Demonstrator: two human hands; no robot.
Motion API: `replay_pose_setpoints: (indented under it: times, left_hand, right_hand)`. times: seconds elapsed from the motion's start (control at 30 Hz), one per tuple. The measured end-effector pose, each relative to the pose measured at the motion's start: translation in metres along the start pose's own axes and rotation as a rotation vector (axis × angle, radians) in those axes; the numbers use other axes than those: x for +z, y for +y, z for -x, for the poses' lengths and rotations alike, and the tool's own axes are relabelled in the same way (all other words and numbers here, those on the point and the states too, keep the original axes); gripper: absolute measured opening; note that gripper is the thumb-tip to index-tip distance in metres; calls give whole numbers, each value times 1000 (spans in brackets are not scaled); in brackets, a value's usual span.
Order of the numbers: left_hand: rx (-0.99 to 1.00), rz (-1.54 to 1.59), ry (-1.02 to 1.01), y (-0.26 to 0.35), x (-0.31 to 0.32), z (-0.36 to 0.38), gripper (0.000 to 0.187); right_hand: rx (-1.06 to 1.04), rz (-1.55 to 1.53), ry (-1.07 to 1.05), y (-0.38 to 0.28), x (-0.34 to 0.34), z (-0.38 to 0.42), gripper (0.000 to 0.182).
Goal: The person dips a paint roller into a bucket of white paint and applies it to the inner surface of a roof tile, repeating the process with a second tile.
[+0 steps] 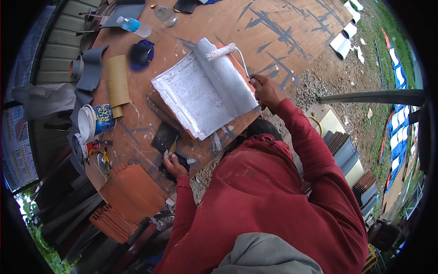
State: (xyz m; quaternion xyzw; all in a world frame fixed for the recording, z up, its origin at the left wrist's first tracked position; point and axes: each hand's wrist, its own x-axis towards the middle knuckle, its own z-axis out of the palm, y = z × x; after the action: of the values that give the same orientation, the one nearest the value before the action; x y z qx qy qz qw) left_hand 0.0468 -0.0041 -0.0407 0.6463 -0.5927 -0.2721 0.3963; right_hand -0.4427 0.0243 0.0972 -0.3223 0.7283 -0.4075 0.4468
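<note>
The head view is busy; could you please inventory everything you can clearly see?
Table: one, brown, centre
Coated tile: one, white, on table
Roller: one, white, at tile's top
Bottles: two, clear, upper left
Curved piece: one, tan, table's left
Bucket: one, blue and white, left
Flat piece: one, black, nearside
Ridged tiles: several, orange, lower left
Stacked tiles: several, grey and brown, right
Left hand: one, red sleeve, by flat piece
Right hand: one, red sleeve, on roller handle

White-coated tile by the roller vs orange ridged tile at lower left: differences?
Colour: the white-coated tile is white across its top; the orange tile is orange there.
Tool: a paint roller is at the white-coated tile's upper edge; none is at the orange tile.
Shared: both show orange, the white-coated tile only along its edges.
</note>
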Motion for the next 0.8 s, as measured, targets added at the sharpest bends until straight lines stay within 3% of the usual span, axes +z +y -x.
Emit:
replay_pose_setpoints:
  times: [0.07, 0.23, 0.33, 0.4, 0.43, 0.57, 0.63, 0.67, 0.73, 0.8]
  left_hand:
    - [-38, -6, 25, 12, 1, 8, 43]
    - [-102, -39, 43, 29, 8, 14, 45]
    - [-35, -295, 48, 27, 7, 12, 45]
    - [-36, -343, 75, 32, 11, 13, 44]
    - [-26, -378, 99, 37, 15, 11, 43]
    - [-71, -247, 135, 70, 37, 12, 39]
    - [-231, 22, 30, 86, 50, 13, 36]
    - [-237, 2, 48, 95, 52, 13, 36]
    - [-153, -130, -149, 108, 54, 12, 36]
    - [-228, -108, -199, 102, 49, 6, 37]
  right_hand:
    - [54, -150, -47, -21, 1, -37, 37]
    - [60, -114, -128, -22, -19, -47, 35]
    - [124, -83, -159, -3, -39, 3, 34]
    - [57, -19, -175, 27, -54, 41, 33]
    - [136, -36, -206, 32, -64, 62, 33]
    - [233, -16, -264, 48, -93, 100, 35]
    - [261, -80, -303, 46, -95, 84, 36]
    - [294, -134, -310, 46, -93, 73, 37]
    - [275, -184, -346, 44, -81, 41, 38]
    - [257, -238, -360, 37, -69, 12, 39]
